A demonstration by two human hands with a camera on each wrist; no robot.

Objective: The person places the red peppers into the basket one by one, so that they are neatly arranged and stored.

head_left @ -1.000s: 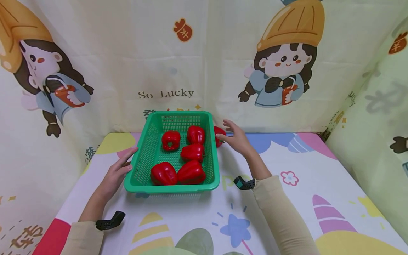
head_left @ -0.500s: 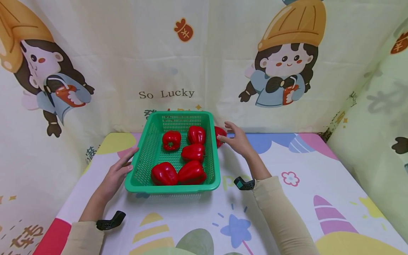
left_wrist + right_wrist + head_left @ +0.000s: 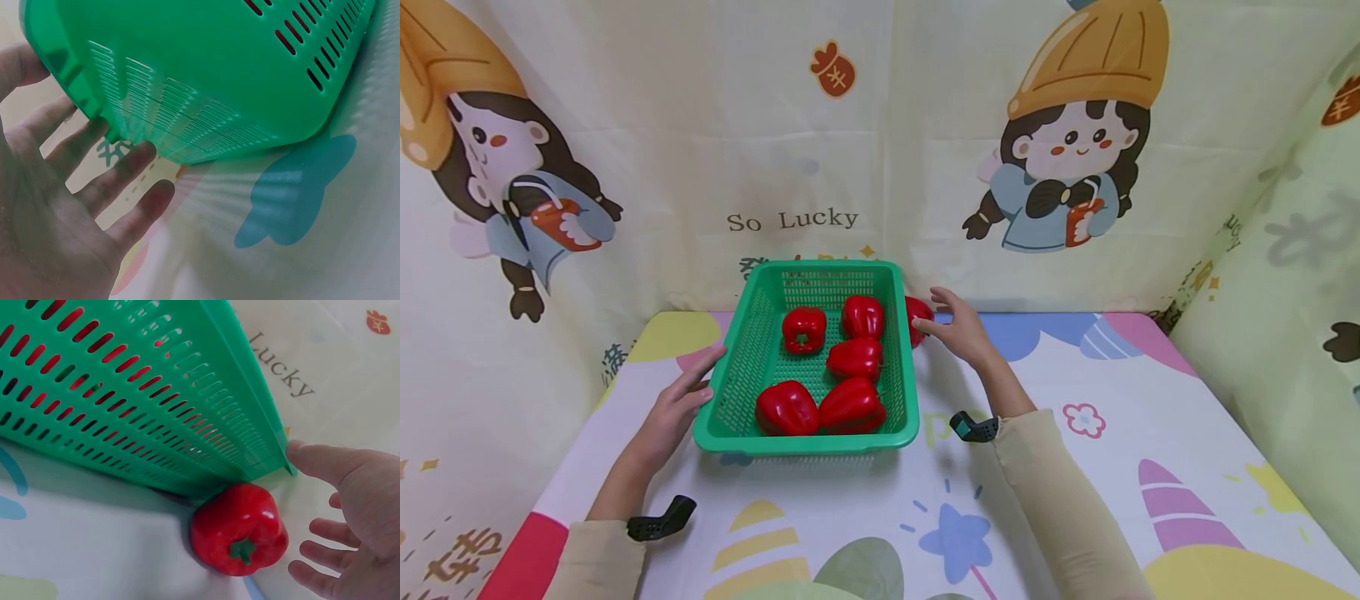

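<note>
A green plastic basket [image 3: 805, 444] with slotted walls holds several red bell peppers [image 3: 786, 408]. At its left side, my left hand [image 3: 670, 408] has its fingers stretched out, fingertips right at the rim; the left wrist view shows them spread along the wall. Another red bell pepper [image 3: 239, 530] with a green stem lies on the table against the basket's right side. Beside that pepper is my right hand [image 3: 958, 327], its fingers spread and slightly bent, holding nothing. Its thumb [image 3: 325, 461] points at the basket's rim in the right wrist view.
A patterned cloth [image 3: 1060, 500] covers the table. Behind the basket rises a printed curtain [image 3: 925, 150] right at the table's far edge, with more curtain at both sides.
Both hands, the basket and the peppers look nearly the same throughout. Only a very slight shift of the head view shows.
</note>
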